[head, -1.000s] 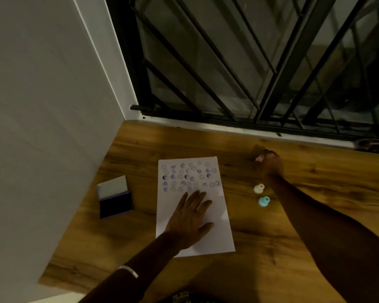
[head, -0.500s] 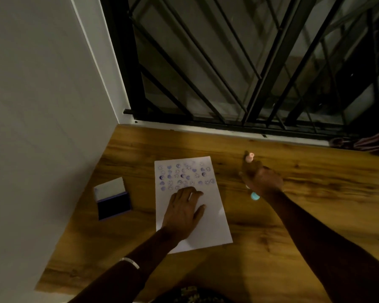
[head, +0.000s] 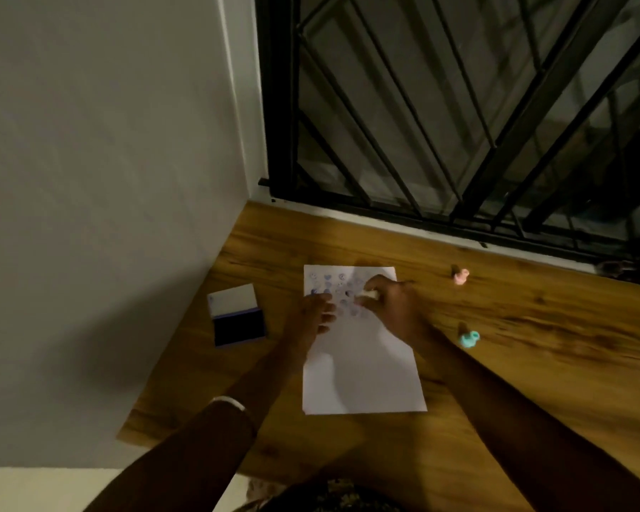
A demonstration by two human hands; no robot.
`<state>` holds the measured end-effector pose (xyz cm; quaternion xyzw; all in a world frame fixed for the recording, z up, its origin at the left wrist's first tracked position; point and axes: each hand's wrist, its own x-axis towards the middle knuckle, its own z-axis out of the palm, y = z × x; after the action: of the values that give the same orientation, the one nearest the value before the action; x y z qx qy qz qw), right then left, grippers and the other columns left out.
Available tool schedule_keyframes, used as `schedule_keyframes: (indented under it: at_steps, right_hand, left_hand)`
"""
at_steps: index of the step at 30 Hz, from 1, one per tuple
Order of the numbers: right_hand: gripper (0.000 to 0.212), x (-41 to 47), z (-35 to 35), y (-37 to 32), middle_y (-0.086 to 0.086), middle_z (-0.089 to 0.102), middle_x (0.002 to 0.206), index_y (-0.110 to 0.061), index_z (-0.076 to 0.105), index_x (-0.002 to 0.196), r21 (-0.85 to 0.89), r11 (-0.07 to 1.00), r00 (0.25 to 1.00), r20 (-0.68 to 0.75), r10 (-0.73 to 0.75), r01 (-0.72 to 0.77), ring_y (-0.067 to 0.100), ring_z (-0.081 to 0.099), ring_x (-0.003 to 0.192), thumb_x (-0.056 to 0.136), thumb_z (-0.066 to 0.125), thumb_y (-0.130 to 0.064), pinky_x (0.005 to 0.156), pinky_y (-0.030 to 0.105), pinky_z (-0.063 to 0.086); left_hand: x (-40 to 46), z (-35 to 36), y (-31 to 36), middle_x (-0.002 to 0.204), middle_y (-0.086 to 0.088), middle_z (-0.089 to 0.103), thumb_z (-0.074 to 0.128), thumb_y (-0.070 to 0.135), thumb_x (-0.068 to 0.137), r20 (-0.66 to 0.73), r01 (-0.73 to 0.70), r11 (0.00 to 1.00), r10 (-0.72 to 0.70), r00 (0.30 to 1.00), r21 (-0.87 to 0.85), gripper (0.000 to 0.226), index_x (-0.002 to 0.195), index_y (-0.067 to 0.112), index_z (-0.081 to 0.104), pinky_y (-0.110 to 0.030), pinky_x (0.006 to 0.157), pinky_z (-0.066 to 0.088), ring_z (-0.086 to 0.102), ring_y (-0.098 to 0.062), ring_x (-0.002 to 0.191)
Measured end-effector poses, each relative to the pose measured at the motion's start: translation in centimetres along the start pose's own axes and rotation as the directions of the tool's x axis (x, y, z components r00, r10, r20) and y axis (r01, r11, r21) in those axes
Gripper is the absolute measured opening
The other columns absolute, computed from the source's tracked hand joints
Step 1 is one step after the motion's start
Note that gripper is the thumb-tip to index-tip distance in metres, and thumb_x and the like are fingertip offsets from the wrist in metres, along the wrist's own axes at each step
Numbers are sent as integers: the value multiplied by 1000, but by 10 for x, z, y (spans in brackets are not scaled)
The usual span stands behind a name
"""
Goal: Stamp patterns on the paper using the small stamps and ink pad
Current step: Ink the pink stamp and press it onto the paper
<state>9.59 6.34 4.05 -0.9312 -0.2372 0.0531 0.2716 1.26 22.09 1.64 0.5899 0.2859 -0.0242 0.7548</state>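
Over the paper (head: pixel 359 364), your right hand (head: pixel 388 308) pinches a cream stamp (head: pixel 368 294); pad (head: pixel 239 327) lies at nine o'clock, nearer your spread left hand (head: pixel 313 315).

dim light, grey wall (head: pixel 108 160) at left, black window grille (head: pixel 440 105) behind, wood-grain surface (head: pixel 532 364) below

We see table (head: pixel 532 327): wood grain, warm brown, slight sheen. Under both hands, paper (head: pixel 363 371): white, matt, smooth, flat. In right hand (head: pixel 392 308) grip, cream stamp (head: pixel 368 294): looks plastic, blurred. Right of grip, pink stamp (head: pixel 460 277) and teal stamp (head: pixel 469 339): plastic look, smooth. Left of grip, ink pad (head: pixel 237 315): dark matt pad, pale lid. On left wrist, bangle (head: pixel 228 402): looks metal, shiny. Behind, window grille (head: pixel 385 123): black metal, matt. Wall (head: pixel 108 179): painted, matt.
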Motion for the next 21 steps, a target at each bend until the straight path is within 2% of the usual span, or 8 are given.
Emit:
schedule_keyframes:
  at_steps: [2, 5, 8, 12, 16, 18, 20, 21]
  right_hand:
    - [23, 3, 21, -37, 1, 71, 99, -21, 66, 99, 15, 994, 994, 26, -105, 104, 16, 64, 84, 86, 61, -39, 75, 30, 52]
    - [21, 10, 45, -83, 2, 71, 94, -20, 68, 96, 138, 975, 973, 130, -192, 174, 15, 64, 82, 87, 57, -35, 76, 34, 53]
    - [25, 16, 60, -113, 1, 71, 88, -20, 69, 91, 251, 952, 962, 163, -219, 174, 11, 64, 77, 84, 53, -38, 72, 34, 54]
    - [19, 19, 75, -140, 4, 70, 95, -18, 68, 95, 307, 924, 943, 167, -289, 229, 13, 62, 83, 86, 55, -29, 76, 30, 51]
    - [29, 20, 92, -158, 11, 69, 102, -10, 67, 102, 303, 909, 917, 188, -353, 288, 19, 62, 90, 90, 50, -29, 82, 31, 50]
    - [25, 21, 92, -167, 11, 69, 104, -12, 66, 107, 225, 906, 895, 193, -403, 359, 25, 63, 95, 91, 52, -25, 86, 38, 51]
    - [25, 22, 93, -172, 12, 68, 108, -12, 64, 111, 158, 893, 876, 182, -447, 422, 27, 61, 101, 91, 53, -20, 88, 40, 48]
    - [26, 21, 95, -173, 13, 66, 112, -10, 64, 114, 152, 896, 877, 190, -441, 417, 27, 60, 104, 91, 53, -19, 91, 39, 46]
  left_hand:
    - [4, -17, 9, 102, -7, 68, 54, 35, 96, 16, 105, 984, -104, 994, -147, 30, 114, 13, 64, -28, 71, 51, 65, -20, 89]
    - [5, -49, 15, 105, -11, 67, 56, 25, 96, 5, 128, 947, -132, 991, -296, 22, 110, 9, 62, -31, 72, 55, 65, -21, 89]
    - [0, -81, 14, 77, -6, 71, 57, 15, 96, -37, 114, 869, -150, 988, -481, 10, 91, 8, 61, -26, 55, 57, 63, -17, 76]
    - [-6, -116, 10, 85, -8, 63, 60, 19, 94, -153, 18, 860, -111, 982, -509, 17, 100, 4, 54, -21, 49, 54, 62, -14, 69]
    - [-20, -134, 14, 73, -4, 65, 52, 25, 98, -172, -58, 850, -38, 984, -523, 23, 81, 10, 58, -17, 48, 52, 65, -7, 56]
    - [-27, -146, 11, 80, -3, 67, 54, 28, 97, -195, -102, 824, -10, 981, -557, 21, 88, 9, 60, -18, 57, 54, 67, -10, 71]
    - [-31, -160, 3, 104, -10, 67, 61, 33, 93, -251, -140, 837, 3, 968, -529, 32, 109, 5, 62, -24, 69, 56, 67, -17, 94]
    - [-35, -166, 0, 112, -12, 64, 63, 36, 92, -256, -140, 851, 7, 967, -505, 37, 116, 8, 62, -24, 71, 56, 67, -16, 98]
